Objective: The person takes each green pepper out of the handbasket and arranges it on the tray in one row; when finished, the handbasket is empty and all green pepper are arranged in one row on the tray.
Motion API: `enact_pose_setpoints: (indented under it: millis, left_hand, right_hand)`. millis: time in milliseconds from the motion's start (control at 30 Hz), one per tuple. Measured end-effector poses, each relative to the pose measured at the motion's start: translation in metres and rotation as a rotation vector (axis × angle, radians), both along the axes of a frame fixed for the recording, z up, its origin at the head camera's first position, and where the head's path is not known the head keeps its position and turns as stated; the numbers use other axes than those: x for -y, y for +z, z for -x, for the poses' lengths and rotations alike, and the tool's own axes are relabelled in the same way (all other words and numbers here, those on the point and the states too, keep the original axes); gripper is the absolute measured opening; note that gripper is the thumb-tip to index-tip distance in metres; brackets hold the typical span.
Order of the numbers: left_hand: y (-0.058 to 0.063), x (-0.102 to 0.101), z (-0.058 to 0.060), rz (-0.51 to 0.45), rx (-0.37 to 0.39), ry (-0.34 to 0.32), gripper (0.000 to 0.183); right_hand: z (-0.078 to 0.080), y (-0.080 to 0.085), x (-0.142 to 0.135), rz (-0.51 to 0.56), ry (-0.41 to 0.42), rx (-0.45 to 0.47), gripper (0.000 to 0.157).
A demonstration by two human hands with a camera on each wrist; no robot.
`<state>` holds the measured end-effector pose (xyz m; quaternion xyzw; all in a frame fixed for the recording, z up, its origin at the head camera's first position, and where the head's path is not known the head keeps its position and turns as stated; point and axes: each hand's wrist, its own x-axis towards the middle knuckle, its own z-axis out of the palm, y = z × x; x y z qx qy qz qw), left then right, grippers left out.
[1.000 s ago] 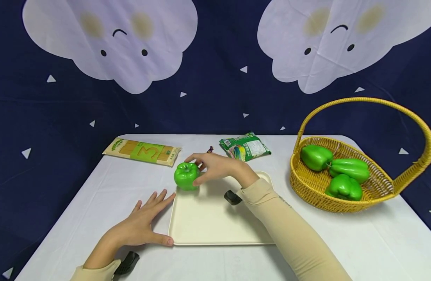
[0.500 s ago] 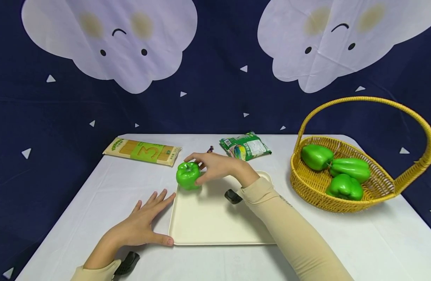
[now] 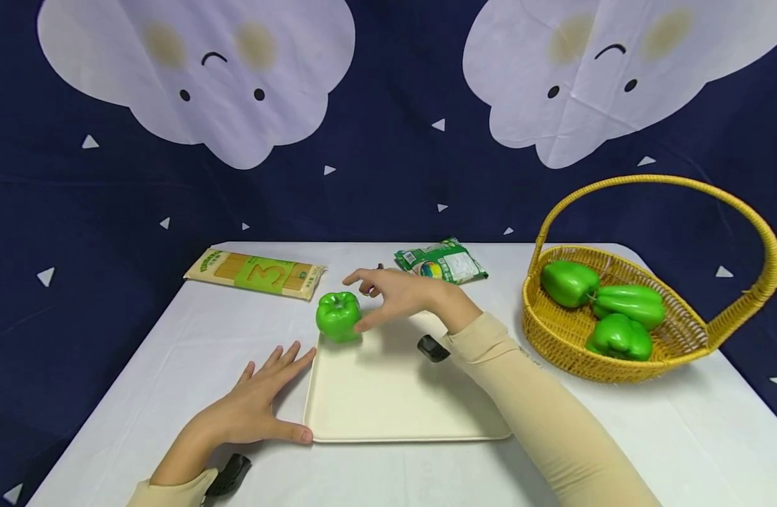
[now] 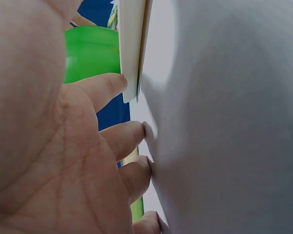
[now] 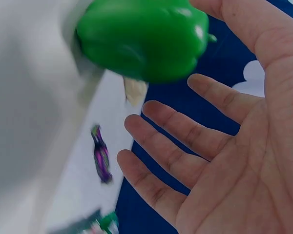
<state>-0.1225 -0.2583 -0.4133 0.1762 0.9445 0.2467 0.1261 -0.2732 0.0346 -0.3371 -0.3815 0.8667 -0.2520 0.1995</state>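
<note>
A glossy green bell pepper (image 3: 338,318) stands upright in the far left corner of a cream tray (image 3: 395,394). Beside it, my right hand (image 3: 398,294) has its fingers extended and parted from the pepper, thumb near its right side. The right wrist view shows the pepper (image 5: 141,36) above the open fingers, with nothing in the palm (image 5: 234,170). My left hand (image 3: 255,405) lies spread at the tray's left edge, thumb at the near left corner. In the left wrist view, one fingertip touches the tray wall (image 4: 132,48), and other fingertips rest on the white cloth.
A yellow wicker basket (image 3: 553,352) with a tall handle stands at the right, holding green peppers (image 3: 619,338). Behind the tray lie a noodle packet (image 3: 258,274), a green snack bag (image 3: 442,260) and a small purple wrapped item (image 5: 101,156). A dark blue cloth hangs behind.
The pepper has shifted slightly right onto the tray's corner. My right hand has then opened and drawn back to the right, letting go of it. The left hand has stayed put.
</note>
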Motion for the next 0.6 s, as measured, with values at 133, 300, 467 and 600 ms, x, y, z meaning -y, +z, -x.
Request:
enact_pose_setpoints:
  millis: [133, 300, 467, 600]
  left_hand:
    - [-0.001, 0.0, 0.0, 0.001, 0.001, 0.005, 0.13]
    - [0.0, 0.0, -0.001, -0.011, 0.0, 0.0, 0.13]
    - [0.0, 0.0, -0.002, -0.019, -0.007, -0.013, 0.129]
    - [0.0, 0.001, -0.002, -0.029, -0.015, -0.023, 0.128]
  right_hand:
    - [-0.002, 0.016, -0.021, -0.023, 0.001, -0.045, 0.082]
    - [-0.008, 0.036, -0.057, -0.055, -0.034, -0.091, 0.078]
    - [-0.019, 0.056, -0.096, -0.092, -0.087, -0.12, 0.074]
    - [-0.024, 0.067, -0.128, -0.132, -0.137, -0.152, 0.069]
